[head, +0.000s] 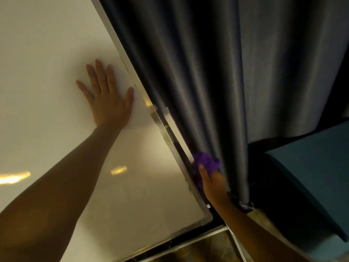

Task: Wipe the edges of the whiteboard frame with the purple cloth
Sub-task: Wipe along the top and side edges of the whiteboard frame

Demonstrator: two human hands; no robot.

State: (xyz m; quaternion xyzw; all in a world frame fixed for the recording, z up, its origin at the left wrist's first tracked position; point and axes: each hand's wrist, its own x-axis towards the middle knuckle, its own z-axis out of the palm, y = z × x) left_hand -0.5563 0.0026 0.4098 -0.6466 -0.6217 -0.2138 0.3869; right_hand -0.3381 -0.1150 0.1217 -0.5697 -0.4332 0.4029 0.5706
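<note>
Left hand (107,99) flat, fingers spread, bracing whiteboard (47,53), centre-left | right hand (213,183) clutching purple cloth (206,162), lower right | I press along frame (175,146), clear of curtain (207,72)

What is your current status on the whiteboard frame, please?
Left hand flat on whiteboard. Right hand presses purple cloth against frame's side edge. Curtain crowds that edge.

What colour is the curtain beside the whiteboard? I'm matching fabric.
Dark blue-grey curtain, slightly shiny, plain; seen in the head view.
</note>
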